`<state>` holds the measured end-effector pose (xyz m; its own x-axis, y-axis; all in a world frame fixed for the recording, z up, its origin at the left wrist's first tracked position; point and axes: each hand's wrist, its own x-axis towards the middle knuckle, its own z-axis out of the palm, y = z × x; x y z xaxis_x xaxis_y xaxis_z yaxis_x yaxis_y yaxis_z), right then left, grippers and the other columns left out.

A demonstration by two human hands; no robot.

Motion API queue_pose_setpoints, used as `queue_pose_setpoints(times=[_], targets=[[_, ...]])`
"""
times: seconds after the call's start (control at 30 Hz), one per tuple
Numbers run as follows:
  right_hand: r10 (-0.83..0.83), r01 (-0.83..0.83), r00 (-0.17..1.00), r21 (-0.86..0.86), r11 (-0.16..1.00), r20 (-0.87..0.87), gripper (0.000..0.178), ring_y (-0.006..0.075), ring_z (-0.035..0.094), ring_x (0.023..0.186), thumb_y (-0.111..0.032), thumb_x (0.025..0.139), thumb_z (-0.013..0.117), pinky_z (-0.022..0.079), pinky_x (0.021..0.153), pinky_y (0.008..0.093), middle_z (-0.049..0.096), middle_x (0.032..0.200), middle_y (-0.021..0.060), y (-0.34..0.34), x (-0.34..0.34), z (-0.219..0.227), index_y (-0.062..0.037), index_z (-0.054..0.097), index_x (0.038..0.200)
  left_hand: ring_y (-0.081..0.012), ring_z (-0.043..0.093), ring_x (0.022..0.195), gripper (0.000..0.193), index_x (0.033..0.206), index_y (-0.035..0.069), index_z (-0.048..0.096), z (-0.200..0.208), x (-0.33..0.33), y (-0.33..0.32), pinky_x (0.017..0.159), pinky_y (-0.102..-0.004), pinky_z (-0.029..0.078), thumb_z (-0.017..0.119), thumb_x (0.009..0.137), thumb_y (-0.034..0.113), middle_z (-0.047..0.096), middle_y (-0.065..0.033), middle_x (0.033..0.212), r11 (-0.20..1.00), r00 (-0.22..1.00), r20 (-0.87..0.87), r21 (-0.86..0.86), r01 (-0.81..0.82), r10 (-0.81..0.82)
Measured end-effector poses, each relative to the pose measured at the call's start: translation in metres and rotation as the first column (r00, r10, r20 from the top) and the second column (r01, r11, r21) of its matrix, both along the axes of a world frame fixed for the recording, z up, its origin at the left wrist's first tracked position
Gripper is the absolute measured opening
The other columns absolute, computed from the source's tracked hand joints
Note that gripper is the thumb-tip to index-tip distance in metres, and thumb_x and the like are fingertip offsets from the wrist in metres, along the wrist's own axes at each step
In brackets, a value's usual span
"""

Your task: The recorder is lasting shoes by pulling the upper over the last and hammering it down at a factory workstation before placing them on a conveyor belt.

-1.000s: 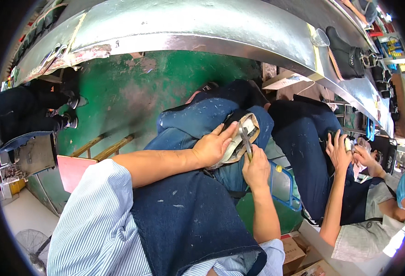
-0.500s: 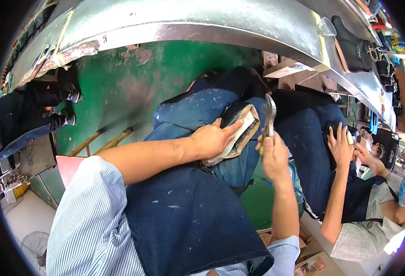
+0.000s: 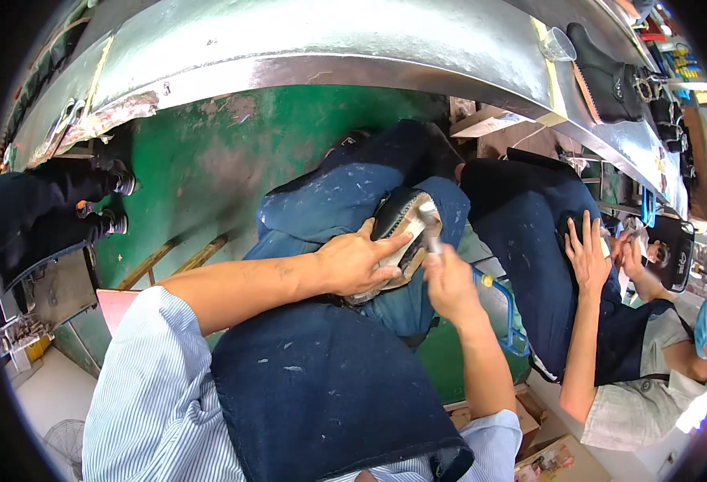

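Note:
A black shoe with stitching along its edge lies sole up across my thigh, its pale underside facing me. My left hand grips the shoe around its middle, with the fingers laid over the pale sole. In my right hand is a hammer, its handle wrapped by closed fingers. The hammer's metal head, slightly blurred, is at the toe end of the sole; whether it touches I cannot tell. A dark blue apron covers my lap under both forearms.
A long metal workbench curves across the far side, with a black boot and a clear plastic cup on it. A co-worker's hand rests close on my right. Another person's legs show at left. A blue-framed object sits beside my right forearm.
The hammer has swung down and left from its raised position beside the shoe, onto or just over the toe of the sole. My left hand still holds the shoe.

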<state>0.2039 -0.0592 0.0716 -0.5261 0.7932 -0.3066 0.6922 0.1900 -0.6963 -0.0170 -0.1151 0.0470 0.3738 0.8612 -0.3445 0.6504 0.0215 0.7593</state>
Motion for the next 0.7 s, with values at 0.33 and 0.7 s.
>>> queue_pose_setpoints(times=[0.33,0.7], targets=[[0.108,-0.090,0.970,-0.093,0.992,0.216,0.035,0.0464,0.061,0.077,-0.032,0.099,0.050,0.049,0.069,0.0509,0.063,0.080,0.0249,-0.023,-0.010,0.013,0.0022,0.056,0.096,-0.0287,0.052,0.128,0.066,0.146,-0.008,0.032,-0.010,-0.004,-0.035,0.106,-0.0337,0.040,0.061,0.093,0.021,0.050,-0.0270,0.139,0.872,0.841,0.257,-0.265,-0.413,0.476],[-0.207,0.164,0.965,-0.244,0.956,-0.162,0.035,0.0246,0.064,0.069,-0.031,0.100,0.050,0.050,0.065,0.0364,0.064,0.075,0.0134,-0.053,0.014,0.000,0.0027,0.059,0.098,-0.0392,0.063,0.108,0.109,0.154,0.002,0.002,-0.015,-0.012,-0.036,0.096,-0.0377,0.047,0.077,0.077,0.022,0.061,-0.0302,0.119,0.953,0.911,0.318,-0.234,-0.191,0.261]])
